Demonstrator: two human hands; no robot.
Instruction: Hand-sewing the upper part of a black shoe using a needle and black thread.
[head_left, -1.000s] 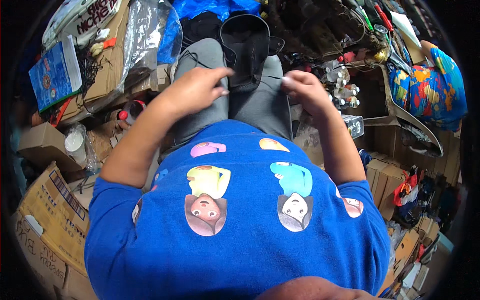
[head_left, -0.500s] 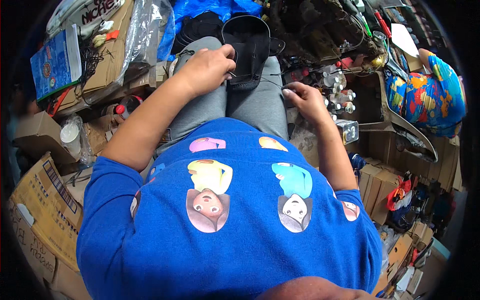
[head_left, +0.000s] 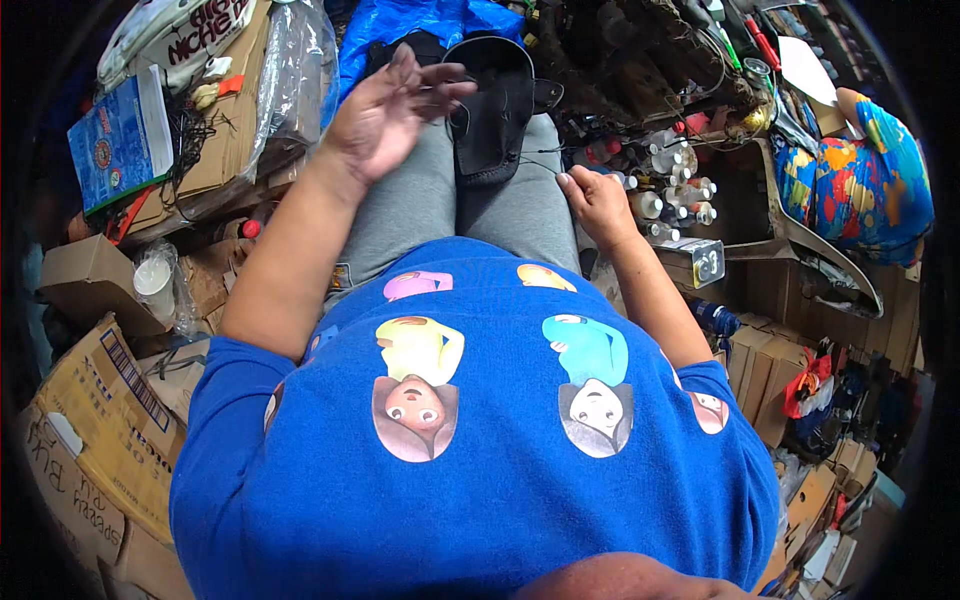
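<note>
A black shoe [head_left: 490, 145] rests on my grey-trousered thighs, its rounded end pointing toward me. My left hand [head_left: 385, 115] is raised over my left thigh beside the shoe, fingers spread and a little blurred; I see nothing held in it. Over my right thigh, my right hand [head_left: 600, 208] has its thumb and finger pressed together. A thin dark thread [head_left: 540, 152] runs from the shoe's right side toward that pinch.
Small bottles [head_left: 680, 195] crowd the right of my knee, near a curved panel [head_left: 820, 255]. At left are a blue book [head_left: 120, 140], cardboard boxes [head_left: 95, 280] and a white cup [head_left: 153, 277]. Blue plastic sheeting [head_left: 400, 20] lies beyond my knees.
My left hand has lifted off the shoe and opened, where before it pinched something thin beside it. My right hand has lowered slightly, its fingers drawn closer together.
</note>
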